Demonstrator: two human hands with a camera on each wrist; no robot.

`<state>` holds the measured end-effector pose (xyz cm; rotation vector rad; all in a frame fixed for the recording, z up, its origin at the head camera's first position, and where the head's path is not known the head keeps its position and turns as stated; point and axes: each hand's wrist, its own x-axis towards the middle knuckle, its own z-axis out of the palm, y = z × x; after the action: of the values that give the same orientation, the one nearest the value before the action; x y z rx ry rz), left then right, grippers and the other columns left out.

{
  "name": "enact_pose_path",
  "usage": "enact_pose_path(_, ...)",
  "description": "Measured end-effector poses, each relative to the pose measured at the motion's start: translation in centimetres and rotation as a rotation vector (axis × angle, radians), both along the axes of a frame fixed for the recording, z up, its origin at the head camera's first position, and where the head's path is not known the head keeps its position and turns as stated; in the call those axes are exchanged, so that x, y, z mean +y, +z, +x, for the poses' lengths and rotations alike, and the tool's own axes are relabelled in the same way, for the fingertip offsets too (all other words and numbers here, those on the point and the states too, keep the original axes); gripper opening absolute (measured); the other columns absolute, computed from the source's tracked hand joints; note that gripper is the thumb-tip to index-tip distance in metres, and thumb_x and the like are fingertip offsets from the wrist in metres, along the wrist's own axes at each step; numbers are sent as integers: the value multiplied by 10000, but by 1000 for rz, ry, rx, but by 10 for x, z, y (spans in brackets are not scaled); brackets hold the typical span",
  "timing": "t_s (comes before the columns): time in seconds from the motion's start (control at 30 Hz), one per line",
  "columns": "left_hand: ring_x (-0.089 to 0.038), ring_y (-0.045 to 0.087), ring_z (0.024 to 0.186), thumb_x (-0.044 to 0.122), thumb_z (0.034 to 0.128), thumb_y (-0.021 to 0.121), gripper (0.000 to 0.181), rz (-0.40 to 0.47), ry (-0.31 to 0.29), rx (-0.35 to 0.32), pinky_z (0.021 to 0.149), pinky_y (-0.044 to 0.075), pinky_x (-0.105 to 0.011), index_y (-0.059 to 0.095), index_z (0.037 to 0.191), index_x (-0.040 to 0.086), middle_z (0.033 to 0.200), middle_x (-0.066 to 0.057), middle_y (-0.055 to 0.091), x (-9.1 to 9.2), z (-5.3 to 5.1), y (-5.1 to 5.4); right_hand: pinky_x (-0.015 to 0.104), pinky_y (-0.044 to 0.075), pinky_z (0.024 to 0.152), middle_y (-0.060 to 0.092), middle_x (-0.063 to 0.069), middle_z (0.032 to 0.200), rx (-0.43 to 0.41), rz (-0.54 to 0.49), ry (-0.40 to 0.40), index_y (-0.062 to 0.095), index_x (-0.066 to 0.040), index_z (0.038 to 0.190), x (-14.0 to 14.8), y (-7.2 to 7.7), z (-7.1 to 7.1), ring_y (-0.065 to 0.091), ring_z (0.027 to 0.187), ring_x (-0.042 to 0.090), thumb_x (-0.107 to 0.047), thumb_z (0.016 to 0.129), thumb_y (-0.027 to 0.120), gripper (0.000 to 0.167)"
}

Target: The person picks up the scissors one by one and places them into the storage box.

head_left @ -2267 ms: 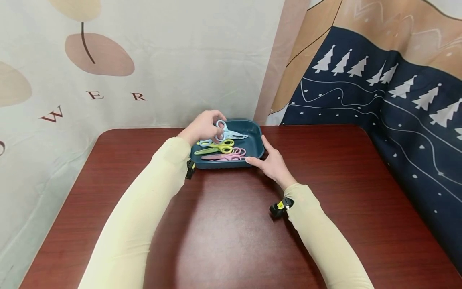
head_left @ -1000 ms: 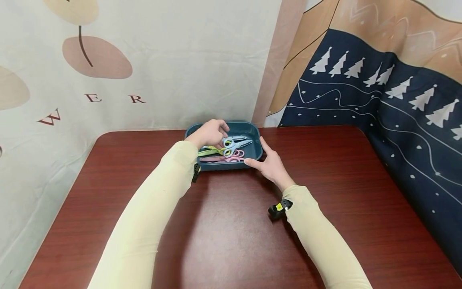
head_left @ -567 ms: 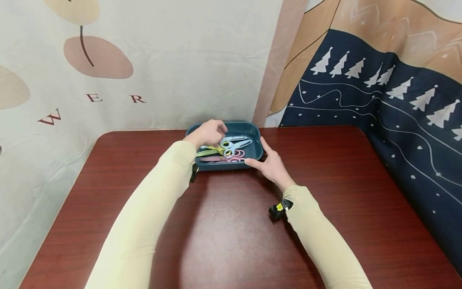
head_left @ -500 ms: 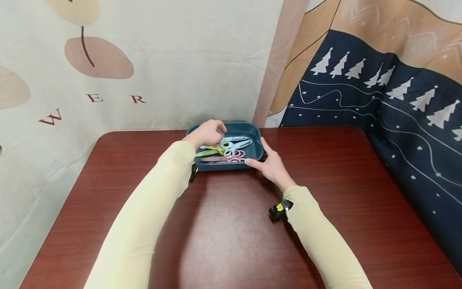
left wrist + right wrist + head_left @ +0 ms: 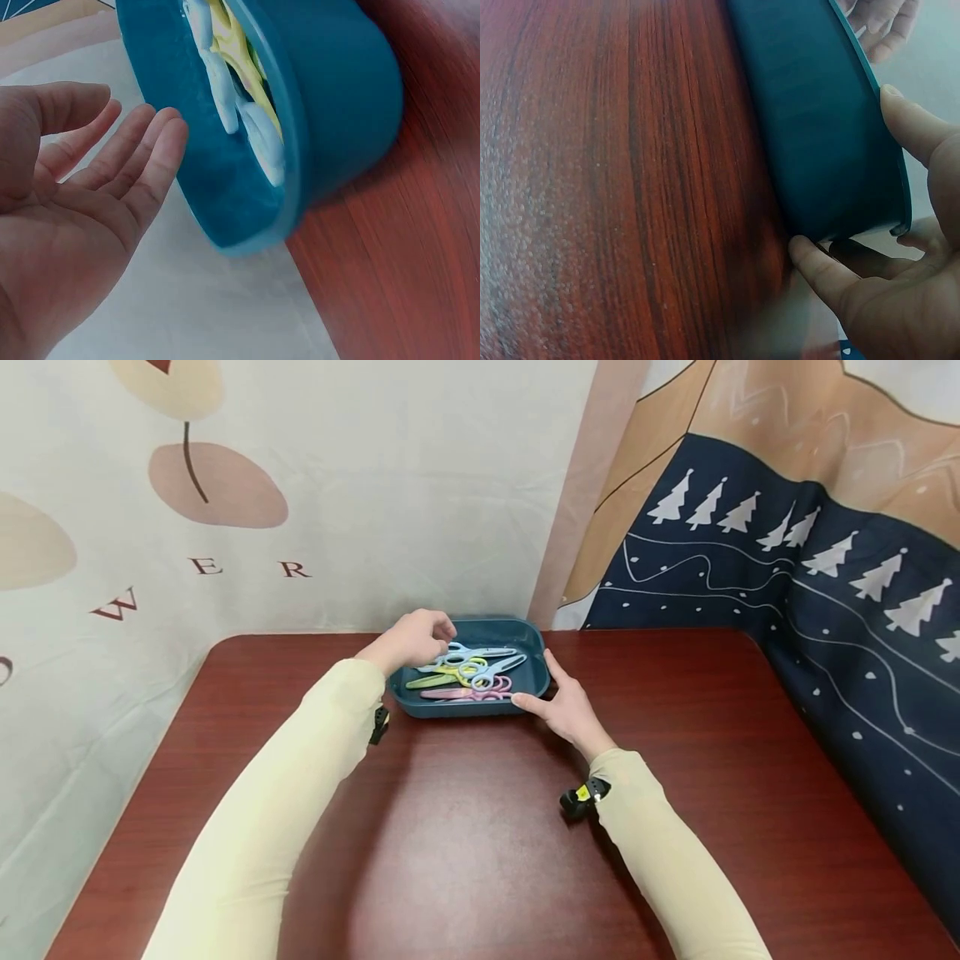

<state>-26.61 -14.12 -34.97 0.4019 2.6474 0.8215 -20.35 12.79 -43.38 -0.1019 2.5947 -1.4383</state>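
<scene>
A dark teal plastic tray [image 5: 465,711] stands at the table's far edge. Inside it lie light blue scissors [image 5: 501,669], partly on top of other pairs: more light blue ones [image 5: 487,652], green ones [image 5: 432,682] and pink ones [image 5: 450,694]. My left hand [image 5: 412,638] hovers at the tray's back left; in the left wrist view its fingers are loosely bent and hold nothing. My right hand [image 5: 567,707] grips the tray's near right corner. The right wrist view shows its thumb on the rim and its fingers low against the outer wall.
The dark red wood-grain table [image 5: 465,843] extends in front and to both sides. Directly behind the tray hangs a pale printed cloth [image 5: 420,510]. A navy cloth with white trees [image 5: 750,560] runs along the right.
The left hand first held light blue scissors; it laid them rightward over the other pairs, let go and drew back left. The right hand has stayed at the tray's corner.
</scene>
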Motion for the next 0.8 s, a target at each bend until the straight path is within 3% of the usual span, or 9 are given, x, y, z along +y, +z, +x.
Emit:
enact_pose_path(0.27, -375, 547, 1263, 71, 1031, 501, 351, 38, 37, 49, 1069, 457, -521, 578, 1362, -17, 1365, -213, 599, -25, 5, 1, 526, 298, 1229, 233, 96, 1710, -18, -10, 8, 155, -160, 1673, 2, -2, -5, 293, 1530, 312, -358, 927, 789, 999)
enact_pose_path(0.43, -395, 544, 1283, 83, 1029, 524, 343, 76, 93, 106, 1084, 449, -545, 584, 1351, -17, 1367, -230, 601, -45, 9, -1, 532, 301, 1227, 226, 99, 1712, -18, 19, 25, 146, -151, 1674, 1, -2, -10, 288, 1534, 317, -381, 928, 784, 1008)
enact_pose_path(0.67, -399, 559, 1280, 135, 1049, 533, 369, 123, 181, 163, 1079, 463, -553, 553, 1381, -25, 1370, -237, 596, -73, 18, -9, 546, 332, 1207, 254, 120, 1701, -19, 44, 26, 149, -154, 1675, 2, 0, -13, 322, 1510, 340, -392, 922, 786, 1015)
enact_pose_path(0.8, -404, 543, 1307, 220, 1065, 542, 428, 137, 220, 161, 1095, 447, -559, 524, 1424, -14, 1397, -238, 580, -86, 24, -15, 523, 360, 1196, 275, 115, 1694, -17, -1, 33, 165, -135, 1671, 7, 3, -15, 359, 1493, 328, -365, 933, 779, 987)
